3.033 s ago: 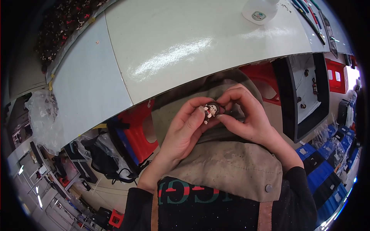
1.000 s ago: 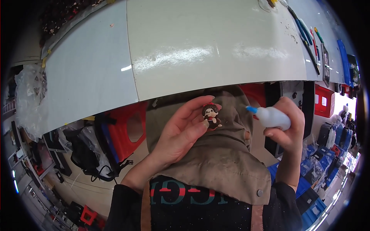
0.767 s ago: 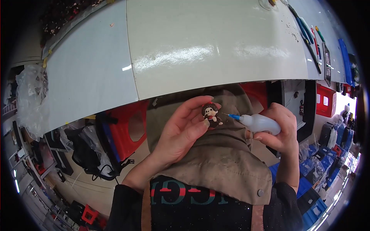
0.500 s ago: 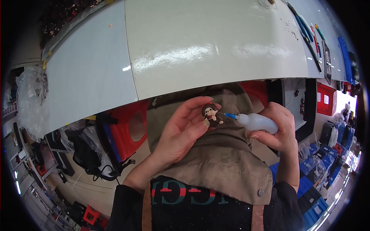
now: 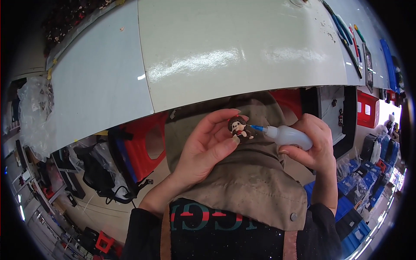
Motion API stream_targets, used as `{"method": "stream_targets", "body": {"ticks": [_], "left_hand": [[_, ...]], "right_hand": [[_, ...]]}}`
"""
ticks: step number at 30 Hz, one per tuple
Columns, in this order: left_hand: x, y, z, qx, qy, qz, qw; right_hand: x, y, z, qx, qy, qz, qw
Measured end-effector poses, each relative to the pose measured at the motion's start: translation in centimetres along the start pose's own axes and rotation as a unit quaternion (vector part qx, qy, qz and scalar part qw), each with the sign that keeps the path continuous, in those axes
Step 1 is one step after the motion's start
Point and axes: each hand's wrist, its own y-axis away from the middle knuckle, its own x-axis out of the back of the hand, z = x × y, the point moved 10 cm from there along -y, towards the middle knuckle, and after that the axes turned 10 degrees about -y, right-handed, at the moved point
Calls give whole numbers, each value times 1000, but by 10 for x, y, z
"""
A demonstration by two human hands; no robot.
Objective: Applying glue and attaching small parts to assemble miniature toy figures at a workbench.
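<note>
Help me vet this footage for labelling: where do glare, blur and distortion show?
Head view: white glare streaks the glossy pale tabletop, and its near edge bows. Head view, centre: the small brown and cream figurine shows little blur, though tiny.

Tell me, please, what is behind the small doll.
Behind the small doll, fingers of the left hand show, then brown cloth. What its body covers cannot be seen.

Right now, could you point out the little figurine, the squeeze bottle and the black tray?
Little figurine (image 5: 238, 126), head view: on its pale face.
Squeeze bottle (image 5: 289, 137), head view: on its whitish body.
Black tray (image 5: 350, 112), head view: on its right-hand wall.
</note>
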Motion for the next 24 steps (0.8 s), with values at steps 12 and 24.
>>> {"method": "stream_targets", "body": {"ticks": [12, 24], "left_hand": [[-2, -1, 2, -35, -51, 5, 998], [-2, -2, 5, -71, -93, 15, 993]], "right_hand": [[3, 2, -10, 23, 66, -2, 998], [11, 3, -12, 45, 0, 40, 998]]}}
